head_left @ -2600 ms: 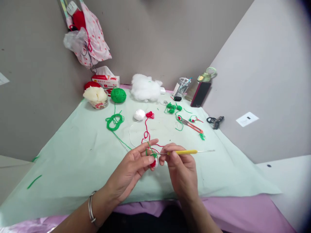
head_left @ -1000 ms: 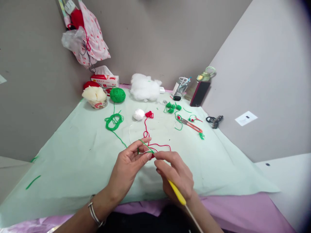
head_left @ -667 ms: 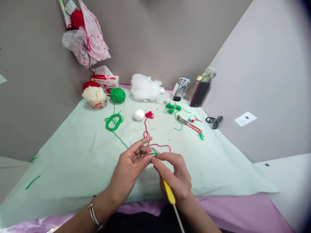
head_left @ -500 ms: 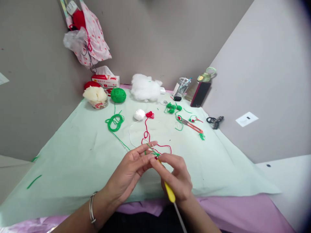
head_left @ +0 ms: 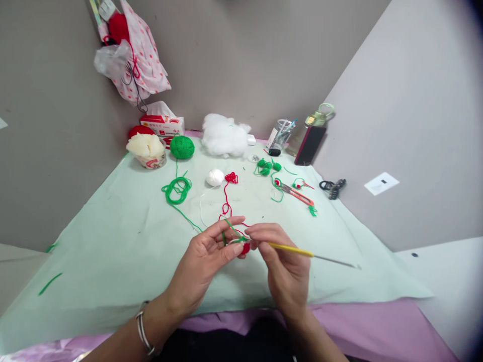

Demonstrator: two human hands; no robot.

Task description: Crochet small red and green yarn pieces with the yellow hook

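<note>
Small rounded crocheted piece of red and green yarn, red below and green along its upper edge, partly hidden by fingers; it is pinched in the left hand above the pale green cloth, a thin green yarn strand crossing the extended forefinger; the right hand grips a slender metal crochet hook with a yellow handle, one end close to the green edge, the other pointing right.
</note>
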